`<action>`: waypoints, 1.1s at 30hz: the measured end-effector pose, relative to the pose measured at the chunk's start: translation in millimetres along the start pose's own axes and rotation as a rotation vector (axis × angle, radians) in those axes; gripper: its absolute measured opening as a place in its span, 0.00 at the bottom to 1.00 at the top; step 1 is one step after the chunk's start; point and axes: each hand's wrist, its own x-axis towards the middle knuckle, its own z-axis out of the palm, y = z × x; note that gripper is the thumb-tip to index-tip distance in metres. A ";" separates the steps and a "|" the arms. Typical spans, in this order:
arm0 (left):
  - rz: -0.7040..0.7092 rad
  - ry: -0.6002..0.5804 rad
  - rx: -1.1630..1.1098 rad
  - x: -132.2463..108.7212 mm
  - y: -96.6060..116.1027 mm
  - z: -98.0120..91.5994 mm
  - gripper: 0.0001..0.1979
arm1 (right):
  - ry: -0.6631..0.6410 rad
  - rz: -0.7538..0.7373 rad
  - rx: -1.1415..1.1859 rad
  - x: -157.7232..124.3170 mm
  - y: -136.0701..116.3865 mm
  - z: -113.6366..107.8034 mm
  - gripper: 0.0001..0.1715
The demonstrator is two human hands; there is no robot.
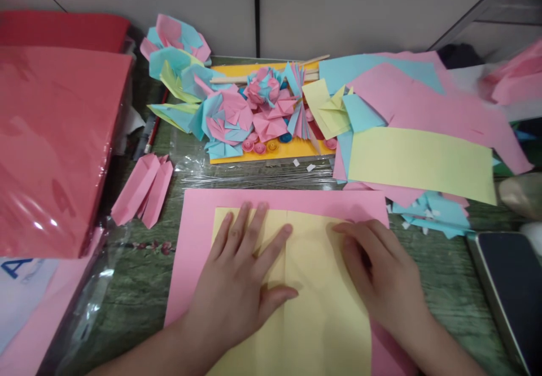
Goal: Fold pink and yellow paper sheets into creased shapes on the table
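Observation:
A yellow sheet of paper [313, 319] lies on a larger pink sheet [190, 246], with a vertical crease near its middle. My left hand [237, 285] rests flat on the left half of the yellow paper, fingers spread, the forefinger and thumb near the crease. At the upper right edge of that paper, my right hand [385, 277] has its fingers curled in, thumb and forefinger pinching the edge. The paper's right side bows up slightly and casts a soft shadow. The lower edges of both sheets run out of view.
Folded paper flowers [231, 113] and rolled coils lie on an orange sheet [271, 154] at the back. Thin wires [258, 179] lie before it. Coloured sheets [423, 153] are piled at right above a phone [508, 291]. Red packs [59, 150] and pink folded pieces [144, 189] lie left.

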 end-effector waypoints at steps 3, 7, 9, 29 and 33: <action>-0.005 -0.009 -0.010 0.3 0.6 -0.9 0.35 | -0.002 0.021 0.025 1.0 -1.5 -3.0 0.11; -0.017 -0.011 -0.023 0.8 0.0 -0.9 0.35 | -0.020 0.069 0.114 1.6 -3.8 -9.3 0.12; -0.014 0.013 -0.023 1.0 -0.7 -0.9 0.34 | -0.015 0.093 0.146 1.7 -4.3 -10.9 0.11; 0.077 -0.009 -0.034 -7.3 4.3 -0.6 0.36 | 0.078 -0.037 0.011 -0.3 4.0 -1.4 0.14; 0.077 0.031 -0.036 -7.5 3.8 1.2 0.36 | 0.088 -0.058 -0.030 -0.9 4.2 0.7 0.14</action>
